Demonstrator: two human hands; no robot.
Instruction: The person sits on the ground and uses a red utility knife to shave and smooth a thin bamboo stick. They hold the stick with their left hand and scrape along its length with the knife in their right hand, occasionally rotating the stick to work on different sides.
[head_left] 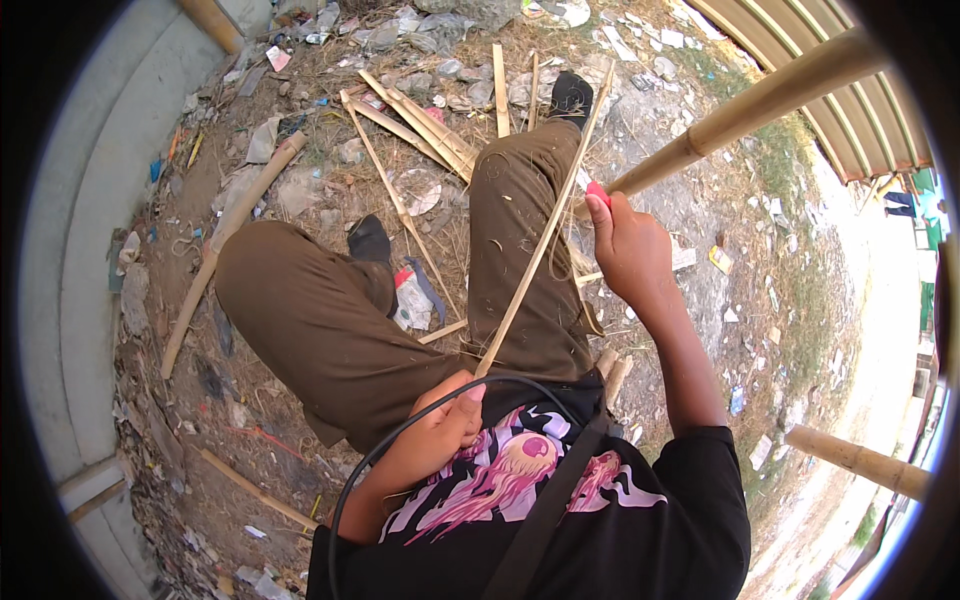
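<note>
A long thin bamboo strip (540, 236) slants from my lap up across my raised right leg. My left hand (446, 428) is closed around its near end, close to my belly. My right hand (634, 245) is wrapped around the red handle (598, 193) of what looks like a small knife, thumb laid along it. A short pale blade shows against the right side of the strip, partway along its far half. Thin curled shavings lie on my brown trousers (512, 250).
Split bamboo pieces (425, 128) lie beyond my legs on littered ground. A thick bamboo pole (752, 105) slants in from the upper right, near my right hand. Another pole (235, 235) lies at left, by a grey wall (85, 230). A black cable (372, 455) loops over my left forearm.
</note>
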